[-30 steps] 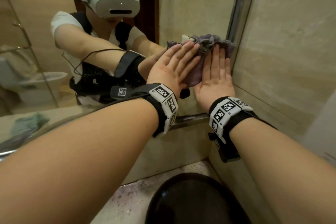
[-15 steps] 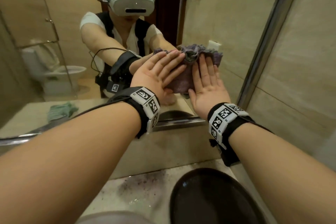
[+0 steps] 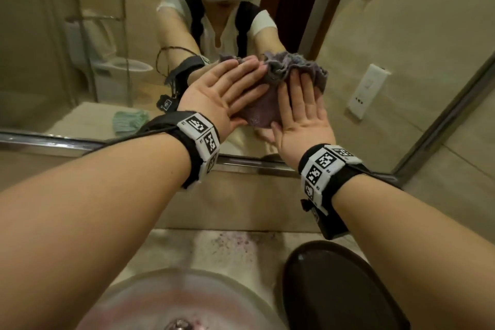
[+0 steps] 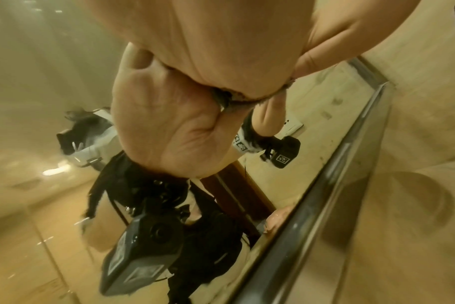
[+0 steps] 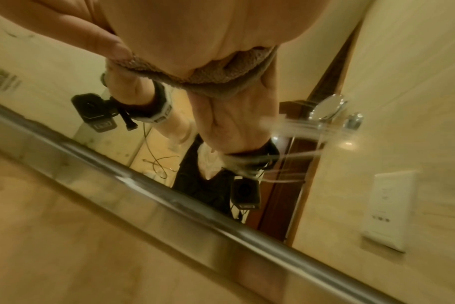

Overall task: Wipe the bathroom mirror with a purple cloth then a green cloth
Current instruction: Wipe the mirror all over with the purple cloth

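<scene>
The crumpled purple cloth [image 3: 263, 107] is flat against the bathroom mirror [image 3: 80, 35], low down near its metal bottom frame [image 3: 249, 163]. My left hand [image 3: 227, 88] presses its left part with straight fingers. Beside it, my right hand [image 3: 302, 110] lies flat on the right part, fingers straight, with cloth bunched above the fingertips. In the left wrist view only a thin strip of the cloth [image 4: 247, 99] shows between palm and glass. The right wrist view shows more of the cloth [image 5: 221, 80] under the palm. The green cloth [image 3: 130, 120] appears only as a reflection, lying on the counter.
A pale basin [image 3: 174, 300] sits below me and a dark round bowl [image 3: 340, 289] to its right on the speckled counter. The mirror's right frame [image 3: 442, 120] meets a tiled wall. Reflected in the glass are a toilet, a wall socket and a person wearing a headset.
Both hands have slid the purple cloth leftward along the mirror, away from the right frame. The head view has tipped down, bringing the basin into sight.
</scene>
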`<state>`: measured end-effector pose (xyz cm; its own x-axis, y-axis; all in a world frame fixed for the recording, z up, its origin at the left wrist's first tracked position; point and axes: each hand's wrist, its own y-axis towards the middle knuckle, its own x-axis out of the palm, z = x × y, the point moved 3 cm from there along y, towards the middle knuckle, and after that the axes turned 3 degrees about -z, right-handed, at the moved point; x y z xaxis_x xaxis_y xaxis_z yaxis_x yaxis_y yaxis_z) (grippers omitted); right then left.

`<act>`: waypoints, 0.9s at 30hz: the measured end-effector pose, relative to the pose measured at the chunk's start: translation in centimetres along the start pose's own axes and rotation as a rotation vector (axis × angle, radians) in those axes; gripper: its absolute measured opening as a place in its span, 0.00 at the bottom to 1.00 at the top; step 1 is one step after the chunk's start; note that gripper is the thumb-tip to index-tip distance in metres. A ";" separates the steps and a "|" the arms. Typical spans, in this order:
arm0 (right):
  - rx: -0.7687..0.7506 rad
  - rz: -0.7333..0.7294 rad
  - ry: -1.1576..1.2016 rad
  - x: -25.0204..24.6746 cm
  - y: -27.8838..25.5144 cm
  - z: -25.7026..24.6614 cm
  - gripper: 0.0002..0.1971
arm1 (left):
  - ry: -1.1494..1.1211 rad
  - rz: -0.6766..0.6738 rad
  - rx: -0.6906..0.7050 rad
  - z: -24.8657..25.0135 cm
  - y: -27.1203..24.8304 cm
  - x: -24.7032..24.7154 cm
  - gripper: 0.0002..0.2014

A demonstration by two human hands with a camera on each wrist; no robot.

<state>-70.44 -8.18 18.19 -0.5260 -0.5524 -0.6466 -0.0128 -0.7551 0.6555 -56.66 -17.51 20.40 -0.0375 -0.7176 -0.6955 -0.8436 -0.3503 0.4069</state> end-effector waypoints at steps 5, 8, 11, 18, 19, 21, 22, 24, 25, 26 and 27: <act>0.006 0.020 0.010 0.1 0.8 -3.8 0.34 | 0.022 -0.082 -0.034 -2.0 -2.2 1.4 0.34; 0.040 0.014 0.011 0.2 0.6 -4.6 0.34 | 0.003 -0.110 -0.039 -2.2 -2.5 1.5 0.35; 0.040 0.029 0.025 0.4 0.4 -4.3 0.34 | 0.024 -0.114 -0.045 -1.8 -2.4 1.2 0.35; 0.118 -0.044 0.048 1.2 -1.6 -2.0 0.35 | 0.030 -0.151 0.009 0.7 -1.0 -0.1 0.34; 0.123 -0.059 0.038 1.3 -1.9 -1.4 0.35 | 0.030 -0.152 0.016 1.2 -0.6 -0.3 0.34; 0.124 -0.098 0.018 1.2 -2.4 0.1 0.35 | 0.025 -0.154 0.029 2.4 0.1 -0.6 0.36; 0.128 -0.122 0.008 1.2 -2.7 0.9 0.35 | 0.018 -0.152 0.034 3.0 0.5 -0.8 0.36; 0.144 -0.146 0.001 1.0 -3.3 2.6 0.34 | -0.005 -0.151 0.044 4.3 1.5 -1.4 0.37; 0.152 -0.156 -0.002 0.9 -3.7 3.5 0.34 | -0.017 -0.151 0.050 5.1 2.0 -1.8 0.38; 0.155 -0.177 -0.002 0.9 -4.1 4.4 0.34 | -0.023 -0.149 0.056 5.9 2.7 -2.2 0.38; 0.157 -0.209 -0.001 1.0 -4.7 5.4 0.34 | -0.024 -0.153 0.061 6.7 3.3 -2.6 0.37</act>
<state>-75.50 -3.31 16.58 -0.4986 -0.3898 -0.7742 -0.2532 -0.7888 0.5601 -62.88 -12.75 19.60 0.0814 -0.6437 -0.7610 -0.8716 -0.4163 0.2590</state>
